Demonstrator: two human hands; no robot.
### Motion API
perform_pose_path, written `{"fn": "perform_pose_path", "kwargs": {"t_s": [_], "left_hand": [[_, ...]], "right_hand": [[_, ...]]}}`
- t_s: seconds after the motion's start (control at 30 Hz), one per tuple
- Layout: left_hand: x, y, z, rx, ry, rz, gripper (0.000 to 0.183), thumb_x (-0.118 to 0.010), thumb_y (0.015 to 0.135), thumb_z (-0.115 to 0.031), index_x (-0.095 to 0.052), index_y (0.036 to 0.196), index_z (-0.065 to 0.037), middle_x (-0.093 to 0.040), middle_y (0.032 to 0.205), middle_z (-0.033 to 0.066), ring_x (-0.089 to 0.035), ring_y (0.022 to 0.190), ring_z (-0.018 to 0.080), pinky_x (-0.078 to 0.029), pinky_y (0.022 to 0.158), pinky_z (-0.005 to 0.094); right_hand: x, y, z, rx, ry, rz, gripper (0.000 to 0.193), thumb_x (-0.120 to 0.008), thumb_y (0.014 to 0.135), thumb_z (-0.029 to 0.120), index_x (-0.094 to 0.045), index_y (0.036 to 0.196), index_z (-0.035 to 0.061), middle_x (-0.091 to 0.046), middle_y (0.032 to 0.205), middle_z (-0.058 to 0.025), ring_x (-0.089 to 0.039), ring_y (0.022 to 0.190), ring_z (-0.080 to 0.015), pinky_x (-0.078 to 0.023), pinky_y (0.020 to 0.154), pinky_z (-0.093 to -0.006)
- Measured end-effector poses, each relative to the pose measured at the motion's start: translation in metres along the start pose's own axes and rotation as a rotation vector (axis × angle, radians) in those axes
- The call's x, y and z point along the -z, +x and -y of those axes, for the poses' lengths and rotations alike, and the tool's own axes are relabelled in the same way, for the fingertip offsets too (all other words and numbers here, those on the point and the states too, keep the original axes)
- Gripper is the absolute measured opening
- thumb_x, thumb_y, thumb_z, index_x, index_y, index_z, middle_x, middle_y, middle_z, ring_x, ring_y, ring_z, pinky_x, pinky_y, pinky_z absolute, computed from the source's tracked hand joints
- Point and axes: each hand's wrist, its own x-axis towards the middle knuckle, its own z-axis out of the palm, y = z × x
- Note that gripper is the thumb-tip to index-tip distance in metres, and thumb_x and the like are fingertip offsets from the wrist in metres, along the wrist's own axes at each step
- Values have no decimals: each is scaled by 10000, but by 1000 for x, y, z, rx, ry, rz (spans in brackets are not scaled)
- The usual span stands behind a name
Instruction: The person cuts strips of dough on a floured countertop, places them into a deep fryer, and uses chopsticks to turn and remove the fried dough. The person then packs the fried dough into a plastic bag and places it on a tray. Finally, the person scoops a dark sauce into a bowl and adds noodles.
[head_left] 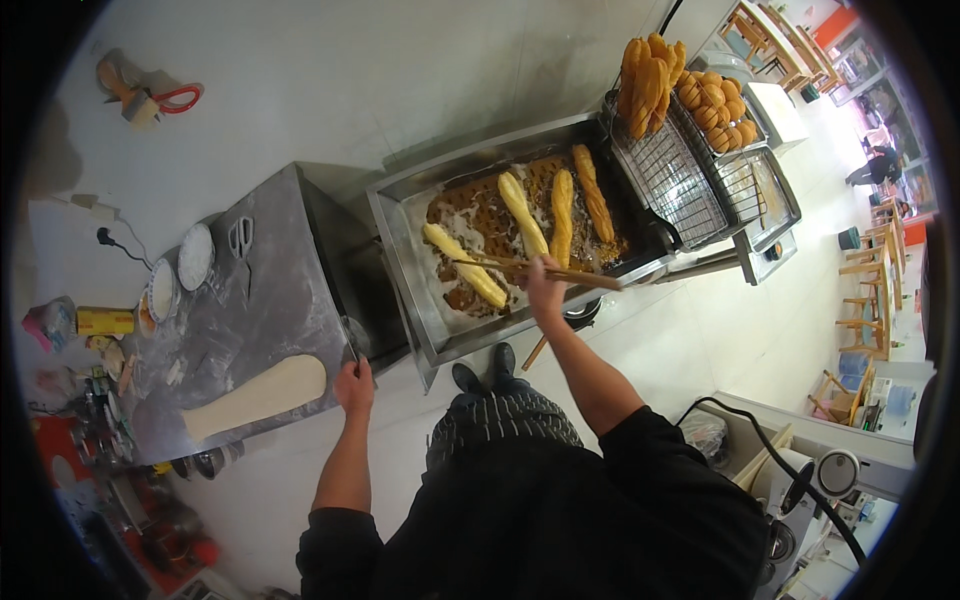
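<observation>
My right hand (546, 288) is closed around long wooden chopsticks (590, 277) above the deep fryer (440, 345). Their tips reach the pale dough stick (465, 265) at the left of the oil. To its right float another pale dough stick (522, 212), a golden one (562, 215) and a browner one (593, 195). By the worktable's right edge, my left hand (353, 384) grips a thin metal blade-like tool (354, 338), whose exact kind is unclear. Just left of that hand, a long flat sheet of dough (260, 396) lies on the floury grey worktable (225, 310).
Fried dough sticks (650, 85) stand in a wire rack (675, 170) right of the fryer, beside round fried buns (715, 110). Scissors (241, 240) and white bowls (196, 256) sit on the worktable. Brushes (135, 98) hang on the wall. A person (880, 167) is far right.
</observation>
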Motion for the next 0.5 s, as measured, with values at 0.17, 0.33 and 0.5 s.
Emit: {"fn": "perform_pose_path", "kwargs": {"t_s": [0.17,0.33,0.5], "left_hand": [[-2,3,-2,23,-13,-3,429,-627,930,-411,-629,737,-28,-670,741,190,-643,715,406,-475,648,503],[-2,2,-3,-53,35,-51,428,-632,928,-409,-629,734,-27,-668,730,188,-640,702,410,-472,643,509],[-3,2,-2,-53,25,-61,425,-633,929,-393,-620,724,-21,-654,719,199,-629,694,418,-463,637,511]], "right_hand": [[16,9,9,-124,170,45,212,-547,1015,204,-598,971,3,-614,859,-94,-660,652,-176,-559,582,-311],[-13,20,-3,400,-340,-20,209,-569,988,170,-608,911,-20,-604,837,-147,-578,590,-195,-456,586,-382],[25,58,15,-255,321,-218,222,-564,1010,209,-591,1000,-11,-635,810,-109,-702,687,-212,-586,553,-334]]}}
